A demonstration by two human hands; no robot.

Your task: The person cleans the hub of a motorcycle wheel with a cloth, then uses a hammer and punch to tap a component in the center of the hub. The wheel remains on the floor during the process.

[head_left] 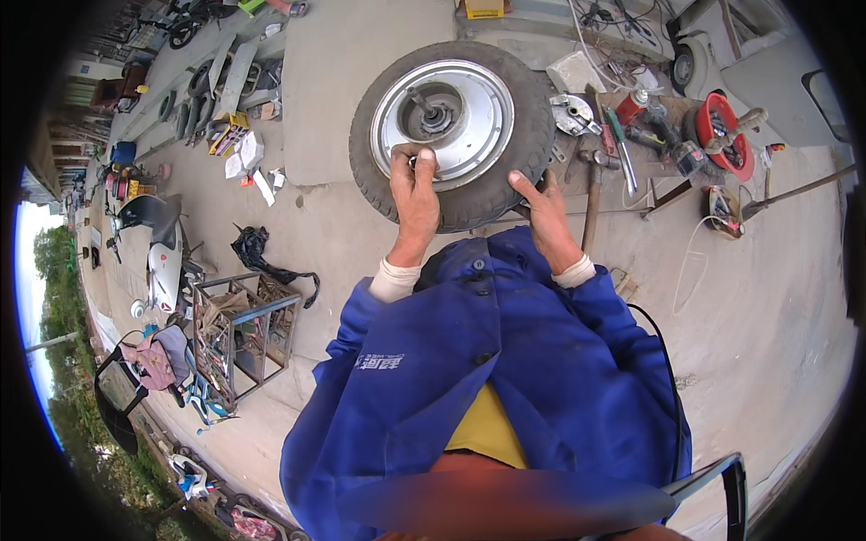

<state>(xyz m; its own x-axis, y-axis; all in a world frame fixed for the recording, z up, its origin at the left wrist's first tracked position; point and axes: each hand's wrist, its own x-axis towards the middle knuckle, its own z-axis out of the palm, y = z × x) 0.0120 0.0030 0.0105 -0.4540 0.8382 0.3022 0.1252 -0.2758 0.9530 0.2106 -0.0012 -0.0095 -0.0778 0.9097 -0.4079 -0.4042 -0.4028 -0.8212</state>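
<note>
A motorcycle wheel with a black tyre (528,99) and a silver rim (492,113) stands tilted in front of me. From its hub (435,117) an axle sticks out. My left hand (415,198) is over the near part of the rim, with thumb and fingers curled together at a small dark thing that I cannot make out. On the right, my right hand (550,221) grips the near edge of the tyre, its thumb on the sidewall and the other fingers partly hidden behind it. A hammer (594,194) leans close to the right hand.
Right of the wheel lie a brake plate (574,115), a green-handled tool (616,126), a spray can (632,105), a power tool (666,135) and a red bowl (744,162). Leftward are a black plastic bag (257,248), a metal frame cart (262,317) and a white scooter (164,270).
</note>
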